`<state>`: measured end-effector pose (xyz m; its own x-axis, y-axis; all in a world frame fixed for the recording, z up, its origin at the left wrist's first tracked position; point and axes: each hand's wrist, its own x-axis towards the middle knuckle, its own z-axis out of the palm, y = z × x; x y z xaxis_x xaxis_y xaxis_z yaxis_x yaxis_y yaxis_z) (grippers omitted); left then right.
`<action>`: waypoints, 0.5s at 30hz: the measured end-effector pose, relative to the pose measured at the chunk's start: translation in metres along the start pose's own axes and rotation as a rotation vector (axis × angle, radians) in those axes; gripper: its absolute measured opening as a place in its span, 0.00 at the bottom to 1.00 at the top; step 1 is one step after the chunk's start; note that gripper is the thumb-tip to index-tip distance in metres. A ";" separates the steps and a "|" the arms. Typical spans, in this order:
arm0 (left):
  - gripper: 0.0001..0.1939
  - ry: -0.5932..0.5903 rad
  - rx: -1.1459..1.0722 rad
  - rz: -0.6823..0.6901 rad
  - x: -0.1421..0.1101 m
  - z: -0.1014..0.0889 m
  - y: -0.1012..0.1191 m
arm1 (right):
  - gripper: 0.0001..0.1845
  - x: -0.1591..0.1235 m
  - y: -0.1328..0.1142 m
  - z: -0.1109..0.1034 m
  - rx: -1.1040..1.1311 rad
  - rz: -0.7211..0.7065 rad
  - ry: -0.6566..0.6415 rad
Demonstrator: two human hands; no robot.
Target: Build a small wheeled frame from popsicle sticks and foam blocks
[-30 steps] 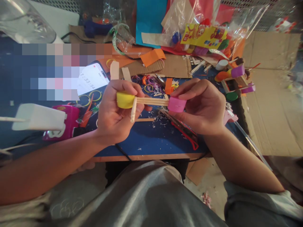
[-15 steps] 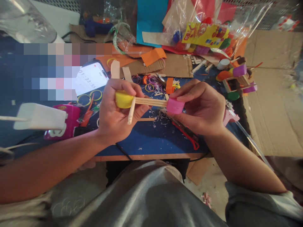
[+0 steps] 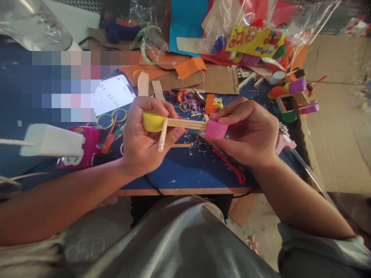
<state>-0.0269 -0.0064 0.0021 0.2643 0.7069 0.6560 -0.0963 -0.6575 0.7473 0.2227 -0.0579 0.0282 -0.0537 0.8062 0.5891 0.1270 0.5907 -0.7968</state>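
A bundle of thin wooden sticks (image 3: 188, 124) runs level between my hands. At its left end sits a yellow cap (image 3: 153, 122), with a short wooden stick (image 3: 163, 136) slanting down beside it. My left hand (image 3: 142, 143) is closed around that end, fingertips over the cap and thumb under the sticks. A pink cap (image 3: 216, 129) is at the right end. Pinched between the thumb and fingers of my right hand (image 3: 249, 131) is this pink cap, touching the sticks. The hidden side of the piece cannot be made out.
A red box cutter (image 3: 232, 165) lies below my right hand on the blue table (image 3: 191, 173). A stick-and-cap model (image 3: 292, 96) stands at right. Behind are a bag of colored caps (image 3: 255, 40) and rubber bands (image 3: 185, 104). A phone (image 3: 114, 94) and white charger (image 3: 52, 139) are at left.
The whole view has shifted slightly, moving everything a little to the right. My hands hold the sticks and caps in nearly the same pose.
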 end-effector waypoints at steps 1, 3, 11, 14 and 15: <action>0.31 -0.001 -0.006 0.003 0.000 0.000 0.001 | 0.20 0.000 0.000 0.000 -0.006 -0.015 0.003; 0.30 -0.002 -0.031 0.018 0.000 0.001 0.002 | 0.19 0.000 0.000 0.000 -0.018 -0.043 0.011; 0.28 0.013 -0.100 0.037 -0.002 0.003 -0.009 | 0.17 0.001 0.003 0.001 -0.040 -0.097 0.009; 0.26 -0.012 -0.082 0.026 -0.002 0.002 -0.008 | 0.17 0.000 0.003 0.000 -0.035 -0.059 0.011; 0.26 -0.018 -0.080 0.018 -0.002 0.001 -0.007 | 0.18 0.000 0.004 0.000 -0.024 -0.040 0.007</action>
<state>-0.0254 -0.0032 -0.0047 0.2787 0.6897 0.6683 -0.1776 -0.6469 0.7416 0.2228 -0.0560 0.0252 -0.0520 0.7817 0.6215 0.1484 0.6214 -0.7693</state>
